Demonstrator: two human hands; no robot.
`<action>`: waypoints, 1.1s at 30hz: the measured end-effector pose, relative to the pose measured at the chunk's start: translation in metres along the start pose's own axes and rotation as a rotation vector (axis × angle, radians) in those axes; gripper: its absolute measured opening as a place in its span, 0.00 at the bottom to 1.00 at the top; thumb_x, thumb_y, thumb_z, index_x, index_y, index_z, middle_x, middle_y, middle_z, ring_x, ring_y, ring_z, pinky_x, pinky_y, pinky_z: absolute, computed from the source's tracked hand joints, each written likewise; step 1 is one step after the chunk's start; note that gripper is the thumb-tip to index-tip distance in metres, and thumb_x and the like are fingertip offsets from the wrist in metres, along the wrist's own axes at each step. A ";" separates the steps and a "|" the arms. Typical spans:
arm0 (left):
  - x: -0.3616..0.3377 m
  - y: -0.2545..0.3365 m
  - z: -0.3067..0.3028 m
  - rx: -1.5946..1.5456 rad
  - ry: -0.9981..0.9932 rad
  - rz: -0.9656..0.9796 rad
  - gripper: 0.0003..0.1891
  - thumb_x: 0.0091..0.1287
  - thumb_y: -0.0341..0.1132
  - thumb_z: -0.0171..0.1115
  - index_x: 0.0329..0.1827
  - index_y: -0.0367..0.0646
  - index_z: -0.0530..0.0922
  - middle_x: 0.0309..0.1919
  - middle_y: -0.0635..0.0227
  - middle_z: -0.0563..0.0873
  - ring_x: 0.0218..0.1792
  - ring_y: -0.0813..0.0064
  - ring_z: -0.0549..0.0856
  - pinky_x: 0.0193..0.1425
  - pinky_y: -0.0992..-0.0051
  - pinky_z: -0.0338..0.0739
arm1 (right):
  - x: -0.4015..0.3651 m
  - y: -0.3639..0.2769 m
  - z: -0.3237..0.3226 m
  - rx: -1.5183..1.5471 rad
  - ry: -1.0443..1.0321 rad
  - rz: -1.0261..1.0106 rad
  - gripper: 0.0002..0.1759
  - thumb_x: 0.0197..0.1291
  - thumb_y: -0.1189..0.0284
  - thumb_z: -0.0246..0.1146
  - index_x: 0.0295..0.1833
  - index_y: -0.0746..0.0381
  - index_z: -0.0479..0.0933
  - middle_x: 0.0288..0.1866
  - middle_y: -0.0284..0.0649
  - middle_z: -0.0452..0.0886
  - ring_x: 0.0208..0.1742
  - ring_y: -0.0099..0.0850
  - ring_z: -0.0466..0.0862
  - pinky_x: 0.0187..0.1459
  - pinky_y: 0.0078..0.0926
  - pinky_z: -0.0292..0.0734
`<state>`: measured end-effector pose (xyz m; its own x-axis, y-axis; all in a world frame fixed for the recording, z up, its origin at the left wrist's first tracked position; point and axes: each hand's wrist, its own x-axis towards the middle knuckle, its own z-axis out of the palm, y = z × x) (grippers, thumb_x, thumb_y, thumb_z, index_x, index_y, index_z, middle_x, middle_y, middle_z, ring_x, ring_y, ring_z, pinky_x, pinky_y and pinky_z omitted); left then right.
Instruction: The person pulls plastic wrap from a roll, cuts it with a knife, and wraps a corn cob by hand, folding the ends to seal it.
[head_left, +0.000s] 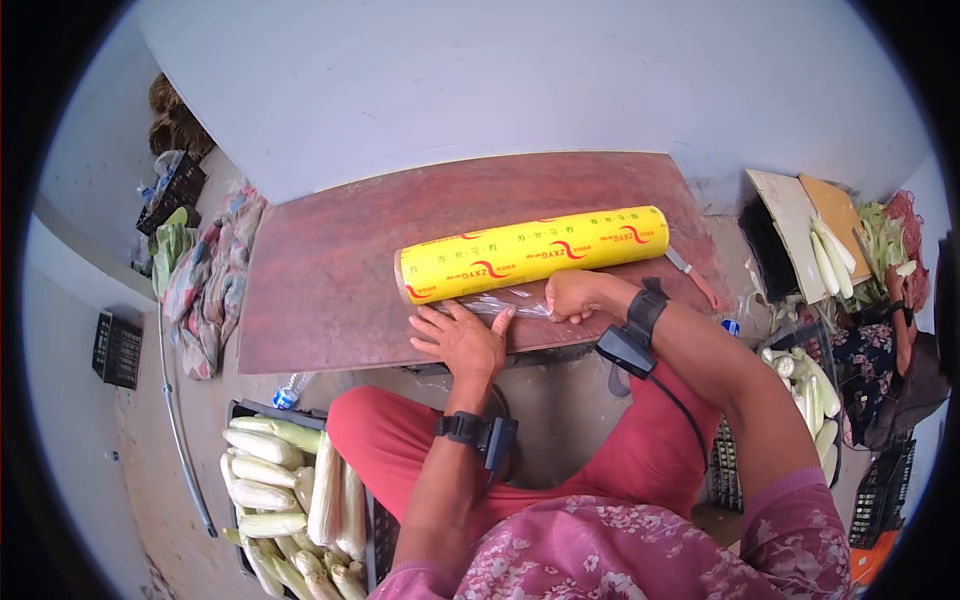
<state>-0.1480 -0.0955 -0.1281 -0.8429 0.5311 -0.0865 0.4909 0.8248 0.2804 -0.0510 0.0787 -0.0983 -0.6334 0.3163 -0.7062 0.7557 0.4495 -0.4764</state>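
Observation:
A big yellow roll of cling film [530, 252] lies across the near part of a reddish-brown table [350, 240]. A sheet of clear film [510, 300] is drawn out from it toward me. My left hand [462, 338] lies flat on the film near the table's front edge, fingers spread. To its right, my right hand [572, 295] is closed on something wrapped under the film; I cannot tell what it is. Both wrists carry black bands with small devices.
A knife [692, 272] lies on the table right of the roll. A black crate of husked corn [290, 490] stands at my lower left, more corn [805, 385] at my right. Another person [900, 340] sits at far right. Cloth [210, 280] hangs left of the table.

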 end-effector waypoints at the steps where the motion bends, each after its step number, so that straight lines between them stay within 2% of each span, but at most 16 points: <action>1: 0.000 0.001 -0.001 0.000 -0.009 -0.010 0.60 0.55 0.75 0.56 0.74 0.27 0.55 0.74 0.31 0.49 0.76 0.33 0.44 0.73 0.35 0.37 | 0.001 0.001 0.000 -0.002 0.000 -0.009 0.05 0.50 0.73 0.66 0.31 0.62 0.79 0.18 0.34 0.77 0.16 0.24 0.72 0.19 0.25 0.66; 3: 0.001 0.004 0.000 -0.001 0.012 -0.028 0.60 0.54 0.75 0.57 0.73 0.26 0.56 0.74 0.31 0.50 0.75 0.31 0.46 0.73 0.35 0.39 | 0.002 0.001 0.000 -0.006 -0.003 -0.028 0.03 0.48 0.76 0.63 0.26 0.64 0.77 0.17 0.36 0.75 0.15 0.27 0.70 0.17 0.27 0.65; 10: 0.002 0.014 -0.003 0.057 -0.003 -0.068 0.64 0.50 0.75 0.62 0.73 0.25 0.55 0.73 0.30 0.52 0.74 0.29 0.47 0.73 0.35 0.41 | 0.002 -0.009 0.002 -0.075 -0.030 -0.036 0.04 0.45 0.75 0.64 0.24 0.63 0.77 0.17 0.36 0.76 0.15 0.28 0.71 0.17 0.29 0.64; 13: -0.002 0.013 -0.010 0.016 -0.037 -0.047 0.62 0.52 0.70 0.65 0.74 0.24 0.53 0.73 0.28 0.49 0.74 0.27 0.44 0.73 0.34 0.39 | 0.000 -0.010 0.004 -0.081 -0.015 -0.009 0.05 0.46 0.75 0.64 0.23 0.64 0.77 0.16 0.37 0.77 0.15 0.29 0.72 0.16 0.29 0.64; 19: -0.005 0.009 -0.012 0.040 -0.064 -0.046 0.62 0.51 0.70 0.66 0.74 0.24 0.53 0.74 0.30 0.50 0.75 0.30 0.45 0.73 0.35 0.40 | 0.005 -0.006 0.011 -0.080 0.006 0.041 0.05 0.45 0.76 0.63 0.21 0.64 0.77 0.16 0.39 0.78 0.14 0.30 0.73 0.16 0.31 0.64; 22: -0.006 0.003 -0.003 0.096 0.000 -0.018 0.64 0.48 0.76 0.62 0.73 0.25 0.56 0.73 0.31 0.54 0.74 0.30 0.49 0.72 0.35 0.44 | -0.002 -0.009 0.013 -0.071 0.036 0.034 0.04 0.45 0.77 0.62 0.22 0.64 0.78 0.17 0.40 0.79 0.15 0.31 0.74 0.16 0.33 0.66; 25: -0.011 0.001 -0.007 0.088 -0.045 -0.012 0.62 0.53 0.73 0.62 0.74 0.24 0.53 0.74 0.31 0.52 0.76 0.33 0.46 0.74 0.37 0.39 | -0.012 -0.016 0.013 -0.084 0.072 0.002 0.04 0.45 0.78 0.61 0.24 0.66 0.79 0.18 0.41 0.79 0.16 0.31 0.75 0.17 0.36 0.69; 28: -0.012 -0.001 -0.004 0.091 -0.028 0.005 0.61 0.54 0.73 0.59 0.74 0.24 0.55 0.75 0.35 0.52 0.77 0.37 0.46 0.75 0.38 0.39 | -0.016 -0.017 0.016 -0.058 0.087 0.023 0.05 0.45 0.78 0.60 0.25 0.68 0.80 0.18 0.42 0.80 0.17 0.32 0.76 0.18 0.36 0.71; 33: -0.014 -0.005 -0.001 0.171 0.077 0.128 0.56 0.58 0.72 0.56 0.70 0.21 0.62 0.76 0.42 0.53 0.78 0.47 0.47 0.77 0.43 0.40 | -0.020 -0.022 0.018 -0.163 0.131 -0.031 0.06 0.43 0.80 0.59 0.26 0.70 0.81 0.20 0.46 0.82 0.18 0.34 0.80 0.19 0.35 0.75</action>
<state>-0.1387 -0.1072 -0.1268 -0.7823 0.6227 0.0140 0.6197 0.7760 0.1173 -0.0515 0.0478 -0.0829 -0.6801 0.4010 -0.6137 0.7051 0.5868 -0.3980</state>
